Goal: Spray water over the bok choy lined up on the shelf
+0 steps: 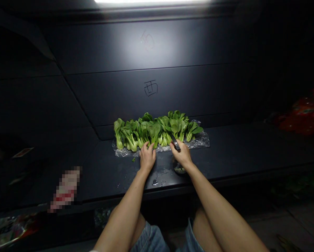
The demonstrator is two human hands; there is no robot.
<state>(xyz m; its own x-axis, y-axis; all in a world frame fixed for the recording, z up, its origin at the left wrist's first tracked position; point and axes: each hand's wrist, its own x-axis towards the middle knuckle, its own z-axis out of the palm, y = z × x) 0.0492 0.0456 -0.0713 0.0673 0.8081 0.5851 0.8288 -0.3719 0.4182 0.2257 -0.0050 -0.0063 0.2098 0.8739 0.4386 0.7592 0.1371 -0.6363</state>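
A row of green bok choy heads [157, 131] lies on a clear plastic sheet [201, 141] on a dark shelf [238, 154]. My left hand [147, 156] rests at the stalk ends near the middle of the row, fingers curled on a bok choy base. Just to its right, my right hand [182, 154] is closed round a small knife [175, 142], whose blade points up toward the stalks. Both forearms reach in from below.
A dark panelled back wall [151, 87] with a scrawled mark rises behind the shelf. Red packaged goods [306, 112] sit at the far right. Water drops and a small trimmed scrap [179, 170] lie on the shelf near my wrists. A label [66, 189] is at lower left.
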